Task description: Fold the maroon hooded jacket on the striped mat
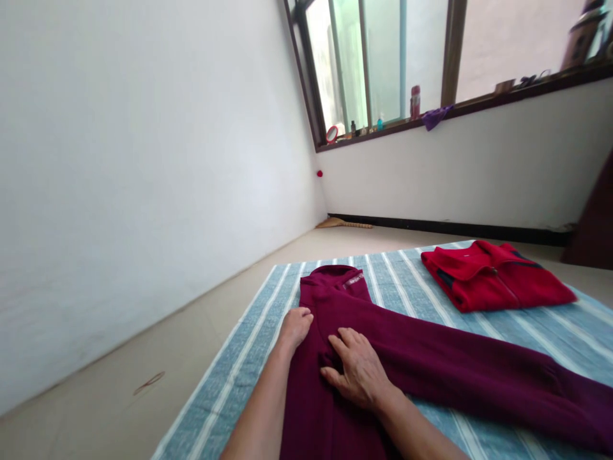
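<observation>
Maroon pullover [335, 300] lies spread on a striped mat [239, 377], one sleeve [479, 377] unfolded out sideways, left hand [295, 327] curled on it with any grip unclear, right hand [357, 369] open flat, red jacket [493, 278] folded beyond.

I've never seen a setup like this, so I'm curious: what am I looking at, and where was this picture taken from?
This picture comes from one camera worn on a person's head, looking forward and down, so the forearms reaching in are their own. Their curled left hand and spread right hand rest on a maroon long-sleeved top with a high collar, which lies on a blue-and-white striped mat. Neither hand clearly grips it. A folded red zip-up jacket lies further along the mat.
</observation>
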`<control>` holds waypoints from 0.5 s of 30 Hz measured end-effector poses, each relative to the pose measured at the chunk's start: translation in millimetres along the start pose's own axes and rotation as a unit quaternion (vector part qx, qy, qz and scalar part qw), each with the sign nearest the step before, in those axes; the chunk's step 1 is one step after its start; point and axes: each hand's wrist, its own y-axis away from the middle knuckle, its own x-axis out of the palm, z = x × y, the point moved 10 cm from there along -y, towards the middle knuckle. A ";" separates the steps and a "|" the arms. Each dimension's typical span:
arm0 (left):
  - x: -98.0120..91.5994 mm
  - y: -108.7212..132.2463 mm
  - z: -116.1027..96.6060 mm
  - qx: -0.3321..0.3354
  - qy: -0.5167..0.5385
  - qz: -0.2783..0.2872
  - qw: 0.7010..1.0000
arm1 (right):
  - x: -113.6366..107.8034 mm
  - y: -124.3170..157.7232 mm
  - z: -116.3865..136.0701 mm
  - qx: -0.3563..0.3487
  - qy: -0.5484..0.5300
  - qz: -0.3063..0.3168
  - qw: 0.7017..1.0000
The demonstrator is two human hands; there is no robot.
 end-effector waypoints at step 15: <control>29.9 -59.4 -2.2 0.006 -0.140 -0.034 0.990 | 14.5 5.7 -10.0 0.016 0.001 -0.015 1.000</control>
